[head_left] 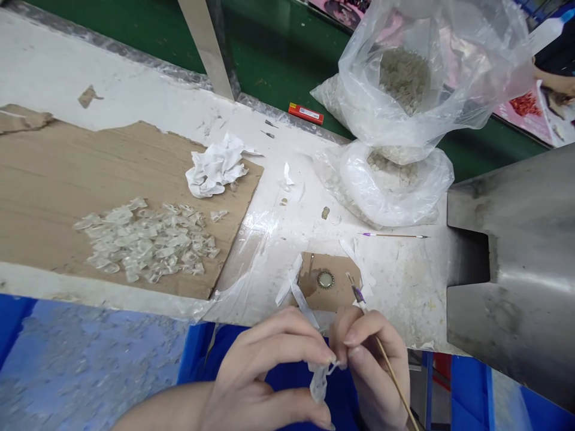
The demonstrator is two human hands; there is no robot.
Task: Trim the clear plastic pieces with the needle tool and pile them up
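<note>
Two bare hands here: left hand [263, 374] has its fingers [291, 335] pinched on a clear plastic scrap [320, 383] just past the tabletop [395, 287] edge, right hand [372, 365] grips a wooden pick [390, 377], and the red box [306, 112] label looks unreadable, I think.

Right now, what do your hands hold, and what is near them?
Left hand pinching translucent scrap. Right hand holding thin wooden stick, touching scrap. Bottle cap ahead, apart.
</note>
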